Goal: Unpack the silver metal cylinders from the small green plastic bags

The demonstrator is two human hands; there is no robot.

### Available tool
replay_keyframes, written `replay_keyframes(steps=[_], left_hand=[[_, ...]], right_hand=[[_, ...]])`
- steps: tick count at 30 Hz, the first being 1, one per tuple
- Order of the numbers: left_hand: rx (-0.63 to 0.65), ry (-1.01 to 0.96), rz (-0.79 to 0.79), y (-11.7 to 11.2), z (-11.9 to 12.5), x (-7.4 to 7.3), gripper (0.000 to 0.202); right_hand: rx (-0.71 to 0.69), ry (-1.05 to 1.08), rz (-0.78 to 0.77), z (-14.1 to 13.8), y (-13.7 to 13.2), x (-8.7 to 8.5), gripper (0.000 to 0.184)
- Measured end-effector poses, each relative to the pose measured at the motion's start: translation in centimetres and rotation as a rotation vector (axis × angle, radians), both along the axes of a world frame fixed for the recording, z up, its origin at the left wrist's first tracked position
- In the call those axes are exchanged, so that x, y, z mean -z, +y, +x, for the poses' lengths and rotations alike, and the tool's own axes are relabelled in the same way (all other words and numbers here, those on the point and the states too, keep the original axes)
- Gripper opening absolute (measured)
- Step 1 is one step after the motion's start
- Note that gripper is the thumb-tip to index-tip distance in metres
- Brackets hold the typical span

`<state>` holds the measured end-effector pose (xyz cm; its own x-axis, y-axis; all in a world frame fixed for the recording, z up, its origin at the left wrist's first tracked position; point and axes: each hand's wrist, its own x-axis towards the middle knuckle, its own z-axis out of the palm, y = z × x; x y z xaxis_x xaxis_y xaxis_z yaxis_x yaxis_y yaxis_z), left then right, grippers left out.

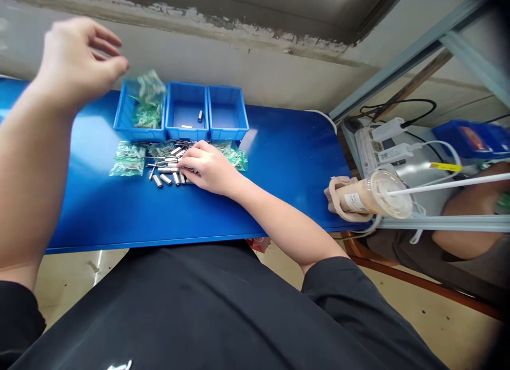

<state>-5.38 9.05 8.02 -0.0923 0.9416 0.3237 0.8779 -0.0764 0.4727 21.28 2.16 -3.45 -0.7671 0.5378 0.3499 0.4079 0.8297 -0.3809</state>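
Note:
My left hand is raised above the left blue bin, fingers loosely spread and empty. A small clear green-tinted bag is in the air just right of it, over that bin, blurred by motion. More such bags lie inside the bin. My right hand rests on the blue table, fingers curled over a pile of small metal cylinders and pins. Whether it grips any of them is hidden.
Two more blue bins, the middle bin and the right bin, sit beside the left one; the middle one holds two metal pieces. Flat green bags lie on the table. A lidded drink cup with a straw lies at the right edge near a power strip.

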Motion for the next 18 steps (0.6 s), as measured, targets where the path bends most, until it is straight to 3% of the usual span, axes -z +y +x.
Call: replay_keyframes(steps=[2, 6, 9, 12, 14, 18], left_hand=[[-0.088, 0.049, -0.080, -1.2, 0.3, 0.8, 0.049], [0.063, 0.194, -0.114, -2.8, 0.9, 2.1, 0.052], [0.145, 0.290, -0.243, -2.5, 0.8, 3.3, 0.058], [0.120, 0.348, -0.314, -1.8, 0.4, 4.5, 0.058], [0.101, 0.356, -0.245, -1.8, 0.3, 5.1, 0.052], [0.258, 0.228, 0.116, -4.4, 0.0, 4.9, 0.060]], right_hand=[[-0.002, 0.003, -0.005, 0.0, 0.0, 0.0, 0.038], [-0.004, 0.023, -0.009, 0.0, 0.0, 0.0, 0.037], [-0.005, 0.032, -0.002, 0.0, 0.0, 0.0, 0.037], [-0.013, 0.031, 0.003, 0.0, 0.0, -0.1, 0.036], [-0.015, 0.033, -0.001, 0.1, -0.1, -0.2, 0.036], [-0.002, 0.038, -0.011, 0.2, -0.1, -0.4, 0.036]])
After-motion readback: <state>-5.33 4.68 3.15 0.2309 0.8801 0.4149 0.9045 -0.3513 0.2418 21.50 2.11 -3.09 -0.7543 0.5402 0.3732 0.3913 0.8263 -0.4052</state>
